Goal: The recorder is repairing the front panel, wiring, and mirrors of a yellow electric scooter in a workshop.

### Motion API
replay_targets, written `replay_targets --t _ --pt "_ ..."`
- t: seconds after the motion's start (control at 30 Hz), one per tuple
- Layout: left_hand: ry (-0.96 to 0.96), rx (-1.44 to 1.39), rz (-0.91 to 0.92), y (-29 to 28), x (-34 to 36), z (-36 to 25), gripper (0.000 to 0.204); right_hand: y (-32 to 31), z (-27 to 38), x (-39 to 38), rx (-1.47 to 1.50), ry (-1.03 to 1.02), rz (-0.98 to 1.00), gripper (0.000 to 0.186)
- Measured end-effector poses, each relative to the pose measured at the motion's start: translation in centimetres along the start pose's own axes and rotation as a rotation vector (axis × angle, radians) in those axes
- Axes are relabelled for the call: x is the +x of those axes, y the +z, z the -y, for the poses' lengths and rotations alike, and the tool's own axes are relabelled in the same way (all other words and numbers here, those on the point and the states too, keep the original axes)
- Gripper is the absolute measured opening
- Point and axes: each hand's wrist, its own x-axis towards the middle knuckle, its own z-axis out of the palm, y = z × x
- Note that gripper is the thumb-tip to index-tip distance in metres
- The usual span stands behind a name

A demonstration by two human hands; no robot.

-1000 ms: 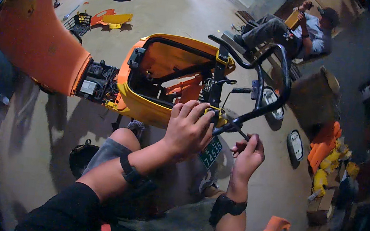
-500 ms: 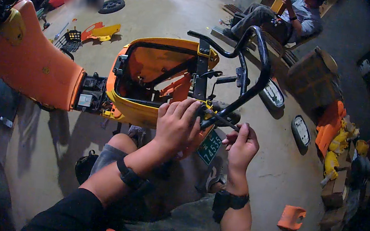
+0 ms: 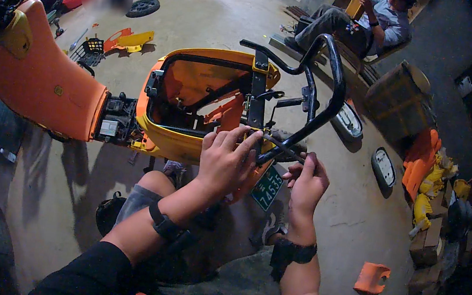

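Observation:
My right hand (image 3: 306,186) is closed, its thumb and fingers pinching one end of a slim dark rod-shaped piece (image 3: 287,149). That piece crosses in front of the black tubular rear rack (image 3: 341,93) and runs to the fingertips of my left hand (image 3: 224,156). Those fingers are bent and closed around its other end, beside the yellow rim of the orange scooter body (image 3: 172,142). Whether it is a tool or a fitting cannot be told. Just below hangs a green number plate (image 3: 268,188).
The long orange front panel (image 3: 51,72) of the scooter lies left. Two oval pads (image 3: 384,168), an orange cover (image 3: 372,278), a black basket (image 3: 89,50) and a loose tyre (image 3: 143,8) are on the floor. Another person (image 3: 375,23) sits at the far right, holding something yellow.
The dark piece has tilted slightly, its left end now higher at my left fingertips. My left index finger has straightened a little. My right hand has shifted very slightly.

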Motion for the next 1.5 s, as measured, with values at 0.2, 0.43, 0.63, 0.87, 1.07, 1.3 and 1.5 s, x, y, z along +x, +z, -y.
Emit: replay_targets --t 0.2,0.43,0.63,0.87,1.07,1.3,1.5 --pt "-0.001 0.009 0.012 -0.1 0.0 0.0 0.049 0.1 0.1 0.1 -0.022 -0.004 0.012 0.029" --pt "-0.017 -0.004 0.011 0.0 0.2 -0.2 0.048 -0.4 -0.6 0.9 -0.037 0.034 0.041 0.027" --pt "-0.029 0.015 0.005 0.1 0.2 -0.1 0.048 0.3 0.4 0.3 0.135 -0.028 0.032 0.023" --pt "-0.032 0.014 0.02 0.0 0.2 -0.2 0.049 -0.2 -0.9 0.6 0.011 -0.077 0.115 0.019" --pt "-0.026 0.033 0.012 0.2 0.3 -0.2 0.049 -0.4 -1.6 0.5 -0.003 -0.076 0.115 0.022" --pt "-0.044 0.01 0.021 -0.1 0.3 0.0 0.049 -1.1 -0.9 -1.4 -0.045 -0.116 0.16 0.018" --pt "-0.054 0.004 0.038 0.2 0.1 0.1 0.052 -2.6 -2.7 -3.6 -0.434 -0.536 0.311 0.029"
